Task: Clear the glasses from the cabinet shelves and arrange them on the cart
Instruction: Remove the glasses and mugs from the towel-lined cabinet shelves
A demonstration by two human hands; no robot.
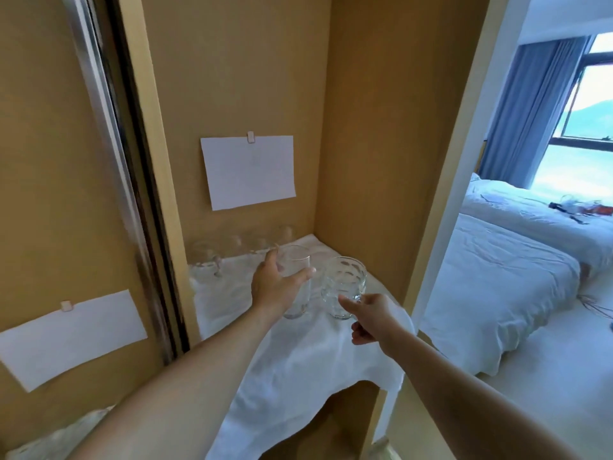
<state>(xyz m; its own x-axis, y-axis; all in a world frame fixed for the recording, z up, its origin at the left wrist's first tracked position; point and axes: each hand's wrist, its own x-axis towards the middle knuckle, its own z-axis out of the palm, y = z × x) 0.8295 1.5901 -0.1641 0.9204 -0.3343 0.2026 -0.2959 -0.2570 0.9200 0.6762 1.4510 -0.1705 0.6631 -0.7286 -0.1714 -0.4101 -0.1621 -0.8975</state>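
- On the cabinet shelf (381,283), over a white cloth (298,353) that drapes off its front edge, stand two clear glasses close together: a tall straight glass (298,300) and, just at its 3 o'clock, a rippled glass (343,287).
- The left hand (275,283) curls round the tall straight glass, thumb across the near side and fingers behind it; the glass base sits at the cloth, though contact is hard to judge.
- The right hand (371,315) pinches the rippled glass low at its 4 o'clock side, thumb and forefinger on the wall, the other fingers folded underneath.
- At 11 o'clock from the hands, a blurred row of more glasses (238,250) lines the back of the shelf against the rear panel.
- Above them, at 12 o'clock, a blank white sheet of paper (248,172) is clipped to the tan back panel.
- At 9 o'clock a mirrored sliding door (59,194) with a metal frame shows that sheet's reflection.
- At 3 o'clock, past the cabinet side, lies a bed (504,293) with white linen, with a blue curtain (530,111) and a bright window (590,127) behind it.
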